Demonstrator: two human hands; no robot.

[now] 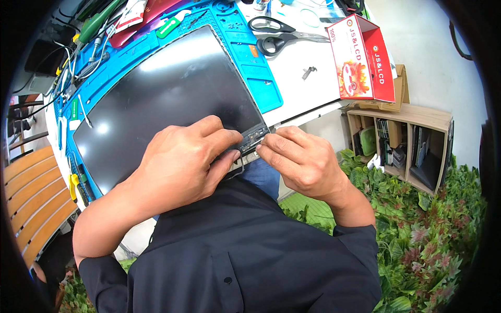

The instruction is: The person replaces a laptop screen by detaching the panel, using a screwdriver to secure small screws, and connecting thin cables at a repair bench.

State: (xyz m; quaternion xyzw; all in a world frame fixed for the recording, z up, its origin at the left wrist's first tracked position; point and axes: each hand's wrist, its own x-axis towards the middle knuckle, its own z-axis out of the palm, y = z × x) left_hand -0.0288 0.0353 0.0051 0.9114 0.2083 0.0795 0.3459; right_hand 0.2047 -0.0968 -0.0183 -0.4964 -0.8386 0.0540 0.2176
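Observation:
A dark, glossy display panel [172, 86] lies screen up on a blue work mat [263, 96], its near right corner toward me. Along its near edge, by that corner, runs a narrow black strip with small parts [254, 136]. My left hand [190, 154] is closed in a pinch over this edge; a thin dark loop [239, 166] hangs beneath its fingertips. At the corner, my right hand [300, 156] is also closed, thumb and fingers pressed together. Whatever lies between either hand's fingertips is too small or hidden to make out.
Black-handled scissors [276, 36] and a small dark piece [309, 72] lie on the white tabletop beyond the panel. A red and white box [360, 62] stands at the table's right edge. Cables [96, 55] crowd the left. Below right is a wooden shelf [402, 141].

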